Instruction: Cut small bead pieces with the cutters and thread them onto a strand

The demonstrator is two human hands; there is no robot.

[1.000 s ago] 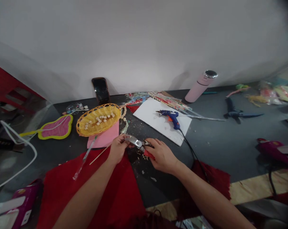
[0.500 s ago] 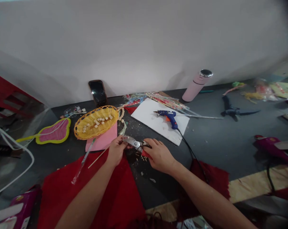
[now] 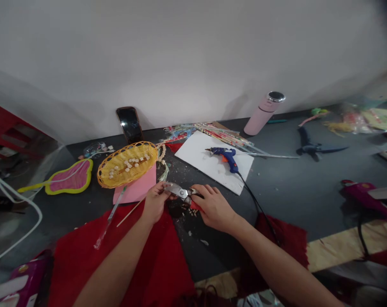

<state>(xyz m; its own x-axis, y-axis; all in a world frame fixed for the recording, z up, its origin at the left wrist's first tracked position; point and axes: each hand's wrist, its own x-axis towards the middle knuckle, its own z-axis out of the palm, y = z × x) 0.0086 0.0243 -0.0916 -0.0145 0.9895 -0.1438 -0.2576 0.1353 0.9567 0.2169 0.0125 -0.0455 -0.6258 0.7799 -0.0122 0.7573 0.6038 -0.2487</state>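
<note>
My right hand point(image 3: 214, 207) is wrapped round the handles of metal shears point(image 3: 180, 192), whose blades point left. My left hand point(image 3: 155, 202) pinches a thin wooden stick point(image 3: 131, 212) near the blade tips; the stick's long end slants down to the left. The end at the blades is hidden by my fingers. Small pale pieces point(image 3: 193, 212) lie on the dark table below the shears. Behind my left hand, a yellow wicker basket point(image 3: 119, 170) holds several small pale cubes and rests partly on a pink sheet point(image 3: 145, 185).
A blue glue gun point(image 3: 227, 157) lies on a white board point(image 3: 201, 149), its cord trailing right. Red cloth point(image 3: 123, 251) spreads under my left forearm. A phone point(image 3: 129, 124) and a pink bottle point(image 3: 264, 114) stand by the wall. Wrapped sticks point(image 3: 219, 135) lie behind the board.
The view has shifted slightly. Both hands keep nearly the same pose around the shears and stick.
</note>
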